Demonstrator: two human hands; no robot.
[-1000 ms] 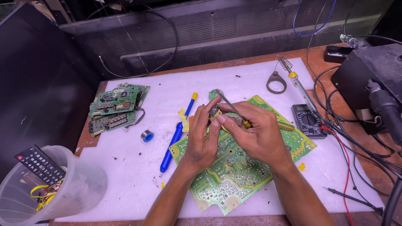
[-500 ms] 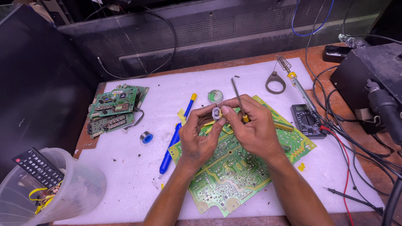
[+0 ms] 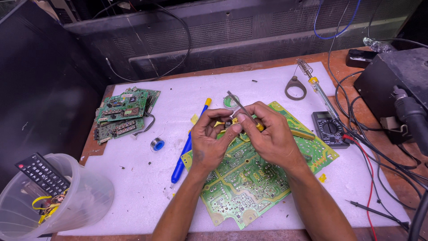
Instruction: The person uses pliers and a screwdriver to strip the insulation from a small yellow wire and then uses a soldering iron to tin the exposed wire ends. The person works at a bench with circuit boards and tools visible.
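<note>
Both hands are bunched together just above the top edge of the big green circuit board (image 3: pixel 254 178), which lies flat on the white foam sheet (image 3: pixel 133 178) covering the surface. The left hand (image 3: pixel 209 143) has its fingers curled shut around a small dark part (image 3: pixel 228 125), pinching it right at the fingertips, though it's too small to say what it really is. The right hand (image 3: pixel 272 138) has its fingers closed on a thin metal tool (image 3: pixel 240 105) with a yellow grip, the tip slanting up and left, over a small round green tin (image 3: pixel 231 102) sitting on the foam just behind the hands. A blue pen-shaped tool with a yellow end (image 3: pixel 189 145) lies beside the left hand, next to the board's left edge. Further left there's a small solder spool (image 3: pixel 157 144) and two smaller green boards (image 3: pixel 121 112) stacked near the corner. On the right, a soldering iron (image 3: pixel 318 91) lies angled by a black ring-shaped piece (image 3: pixel 295 88), with a multimeter (image 3: pixel 329 128) just below it and red and black leads trailing off. A clear plastic tub (image 3: pixel 58 201) holding a remote control (image 3: pixel 42 174) sits at bottom left.
</note>
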